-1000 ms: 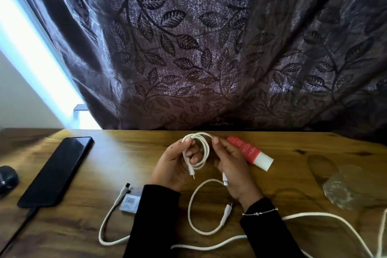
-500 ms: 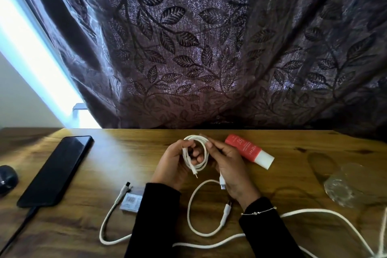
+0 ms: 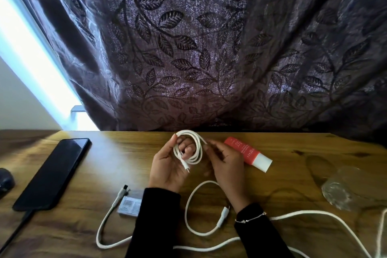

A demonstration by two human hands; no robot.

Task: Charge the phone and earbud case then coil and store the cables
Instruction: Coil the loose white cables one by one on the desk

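Black long sleeves [image 3: 159,216]; thin beaded bracelet [image 3: 250,218], right wrist.

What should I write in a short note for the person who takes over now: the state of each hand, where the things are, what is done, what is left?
Left hand: holds the thin white cable, coiled in loops around its fingers.
Right hand: pinches the strand at the coil's right side.
Phone: lies at the table's left, a dark cable at its near end.
Thick white cable: loose across the near table.
Earbud case: I cannot identify it.
Done: thin cable mostly coiled.
Left: finish the coil, coil the rest, store everything.
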